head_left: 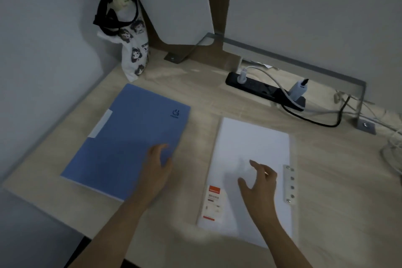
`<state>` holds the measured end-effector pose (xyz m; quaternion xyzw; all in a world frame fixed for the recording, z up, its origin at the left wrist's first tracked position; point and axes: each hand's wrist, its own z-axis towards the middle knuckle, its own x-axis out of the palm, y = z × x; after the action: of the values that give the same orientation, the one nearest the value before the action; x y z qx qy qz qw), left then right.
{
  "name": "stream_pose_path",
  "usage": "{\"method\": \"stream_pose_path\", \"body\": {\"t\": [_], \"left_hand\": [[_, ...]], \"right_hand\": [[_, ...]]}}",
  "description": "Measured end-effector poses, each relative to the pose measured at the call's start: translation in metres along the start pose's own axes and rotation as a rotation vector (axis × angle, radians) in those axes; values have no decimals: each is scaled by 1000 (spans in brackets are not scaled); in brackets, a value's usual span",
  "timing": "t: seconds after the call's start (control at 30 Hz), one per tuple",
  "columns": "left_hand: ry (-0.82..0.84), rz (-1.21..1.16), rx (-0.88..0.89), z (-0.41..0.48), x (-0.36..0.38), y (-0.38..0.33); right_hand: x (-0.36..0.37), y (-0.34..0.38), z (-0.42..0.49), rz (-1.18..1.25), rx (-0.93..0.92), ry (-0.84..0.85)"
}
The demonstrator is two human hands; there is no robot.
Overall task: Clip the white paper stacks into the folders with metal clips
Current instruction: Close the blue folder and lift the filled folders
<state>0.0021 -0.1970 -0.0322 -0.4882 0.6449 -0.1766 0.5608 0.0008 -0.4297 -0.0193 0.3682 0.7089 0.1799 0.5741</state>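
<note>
Nearest me, my right hand (260,177) hovers spread and empty over the white paper stack (250,159), whose long axis runs away from me; its metal clip (288,184) lies just right of my fingers. My left hand (159,164), fingers apart, rests on the closed blue folder's (130,137) near edge. I can't read the orange label (214,200) or the folder logo. Farther back on the counter (204,98) sits a power strip (265,88).

Desk (202,102): blue folder (130,137), papers (252,159).

No legible txt; blue folder (130,139) logo, orange label (214,202) blurred
</note>
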Motion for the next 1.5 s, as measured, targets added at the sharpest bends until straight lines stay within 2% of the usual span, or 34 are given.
{"method": "stream_pose_path", "body": {"t": [0.1,0.17,0.27,0.4,0.57,0.73,0.87,0.93,1.17,1.3,1.5], "left_hand": [[-113,199,17,32,-49,23],[-143,297,-43,52,-81,42],[-157,325,-137,73,-115,60],[-47,114,-304,92,-139,80],[-5,2,-388,101,-146,90],[72,-93,-423,92,-148,88],[12,-137,-368,68,-147,88],[-18,-185,-339,54,-138,83],[-96,-367,-172,20,-92,25],[-46,-386,-112,2,-31,-16],[94,-287,-159,-20,70,-43]], "right_hand": [[40,41,2,192,46,166],[71,66,2,306,111,257],[102,91,2,405,245,355],[131,105,2,656,444,470],[144,114,8,858,473,431],[137,109,21,848,542,443],[128,104,25,752,481,473],[123,102,24,715,438,460],[59,81,20,728,323,216],[2,35,18,688,324,48],[-66,-38,13,643,433,-97]]}}
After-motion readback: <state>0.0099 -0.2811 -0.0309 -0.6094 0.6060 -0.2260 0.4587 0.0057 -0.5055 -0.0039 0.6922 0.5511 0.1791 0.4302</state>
